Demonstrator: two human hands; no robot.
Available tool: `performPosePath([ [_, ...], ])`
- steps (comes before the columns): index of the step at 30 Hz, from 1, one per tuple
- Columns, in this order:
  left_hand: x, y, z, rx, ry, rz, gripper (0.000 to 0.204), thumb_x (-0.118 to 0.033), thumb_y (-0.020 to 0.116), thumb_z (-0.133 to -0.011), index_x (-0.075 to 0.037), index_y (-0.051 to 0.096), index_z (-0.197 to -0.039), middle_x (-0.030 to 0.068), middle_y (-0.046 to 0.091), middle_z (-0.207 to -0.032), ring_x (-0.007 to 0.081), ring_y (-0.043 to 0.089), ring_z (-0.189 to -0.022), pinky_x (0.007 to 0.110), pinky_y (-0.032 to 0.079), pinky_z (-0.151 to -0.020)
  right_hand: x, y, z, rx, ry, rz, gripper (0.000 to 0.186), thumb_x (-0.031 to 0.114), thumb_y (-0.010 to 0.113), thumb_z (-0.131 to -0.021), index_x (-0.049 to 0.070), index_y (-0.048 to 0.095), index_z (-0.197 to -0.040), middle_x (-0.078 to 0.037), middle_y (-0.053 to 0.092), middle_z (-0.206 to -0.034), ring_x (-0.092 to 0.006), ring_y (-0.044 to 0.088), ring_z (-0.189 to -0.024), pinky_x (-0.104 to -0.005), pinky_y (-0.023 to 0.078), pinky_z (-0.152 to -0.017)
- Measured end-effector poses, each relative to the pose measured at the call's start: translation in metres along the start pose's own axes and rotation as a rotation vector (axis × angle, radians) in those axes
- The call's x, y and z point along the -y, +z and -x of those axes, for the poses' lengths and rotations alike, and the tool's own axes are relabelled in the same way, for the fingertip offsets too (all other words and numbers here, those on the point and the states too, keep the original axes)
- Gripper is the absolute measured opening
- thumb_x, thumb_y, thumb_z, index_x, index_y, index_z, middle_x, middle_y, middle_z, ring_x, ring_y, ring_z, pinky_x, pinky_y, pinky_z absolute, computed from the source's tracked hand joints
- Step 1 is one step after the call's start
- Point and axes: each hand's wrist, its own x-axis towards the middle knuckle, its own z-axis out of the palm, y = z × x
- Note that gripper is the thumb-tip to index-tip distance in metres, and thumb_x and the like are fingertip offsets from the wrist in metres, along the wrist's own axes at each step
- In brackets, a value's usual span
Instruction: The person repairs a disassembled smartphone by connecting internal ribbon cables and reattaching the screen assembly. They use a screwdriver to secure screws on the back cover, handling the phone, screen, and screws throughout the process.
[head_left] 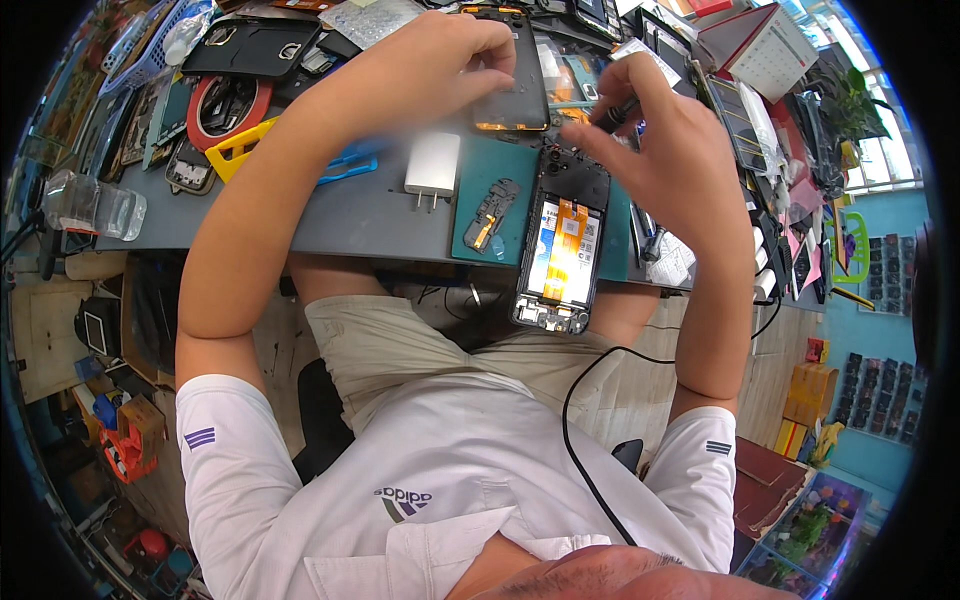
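Note:
An opened phone (560, 240) lies at the near edge of the green mat (515, 165), its lower end jutting past the table. Its battery and an orange flex cable are exposed. My right hand (675, 145) is over the phone's upper end, fingers closed around what looks like a dark screwdriver (615, 115). Farther left, my left hand (455, 65) hovers by a dark phone back cover (525, 75), fingers curled toward the thumb; what they hold, if anything, is hidden. A loose black phone inner cover (490, 215) rests on the mat.
A white charger plug (433, 165) stands left of the mat, near blue and yellow tools (235, 150). A roll of red tape (228, 110) and a clear plastic container (95, 205) are at left. Phone parts crowd the back. A black cable (570, 400) hangs before me.

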Motion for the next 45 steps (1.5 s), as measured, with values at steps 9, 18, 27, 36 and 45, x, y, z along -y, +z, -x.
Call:
performPosePath([
  [9,0.003,0.014,0.003,0.035,0.083,0.237,0.022,-0.011,0.075,-0.094,-0.006,0.074,-0.115,0.0032,0.075,-0.101,0.0162,0.066,-0.096,0.034,0.053,-0.091,0.005,0.003,0.005,-0.017,0.103,0.099,0.043,0.021,0.087,-0.087,0.010,0.060,-0.118,-0.011,0.074,-0.085,-0.0313,0.073,-0.074,-0.0437,0.053,-0.065],
  [18,-0.004,0.036,0.001,0.050,0.167,0.433,0.025,-0.003,0.076,-0.093,-0.004,0.071,-0.118,0.0030,0.074,-0.101,0.0127,0.069,-0.098,0.030,0.054,-0.096,0.005,0.007,0.019,-0.110,0.187,-0.172,0.044,0.020,0.088,-0.088,0.008,0.062,-0.121,-0.009,0.077,-0.090,-0.0234,0.076,-0.078,-0.0356,0.057,-0.067],
  [27,-0.014,0.038,0.005,0.043,0.162,0.352,0.039,-0.002,0.078,-0.088,-0.007,0.071,-0.125,0.0010,0.073,-0.096,0.0113,0.068,-0.094,0.027,0.052,-0.089,0.017,0.021,0.038,-0.355,0.256,-0.528,0.041,0.012,0.088,-0.091,0.003,0.061,-0.121,-0.007,0.077,-0.109,-0.0156,0.079,-0.099,-0.0270,0.060,-0.072],
  [36,-0.014,0.041,0.005,0.020,0.181,0.333,0.042,-0.003,0.077,-0.090,-0.011,0.071,-0.131,-0.0002,0.074,-0.095,0.0104,0.068,-0.092,0.027,0.051,-0.085,0.019,0.029,0.042,-0.376,0.229,-0.571,0.038,0.008,0.085,-0.093,0.003,0.061,-0.121,-0.008,0.077,-0.112,-0.0151,0.078,-0.100,-0.0263,0.060,-0.074],
  [45,-0.012,0.042,0.007,-0.001,0.190,0.314,0.044,-0.007,0.079,-0.092,-0.013,0.071,-0.135,0.0021,0.078,-0.097,0.0118,0.072,-0.094,0.028,0.054,-0.086,0.022,0.026,0.043,-0.420,0.269,-0.557,0.040,0.008,0.087,-0.091,0.002,0.061,-0.121,-0.008,0.076,-0.111,-0.0159,0.079,-0.099,-0.0265,0.061,-0.075],
])
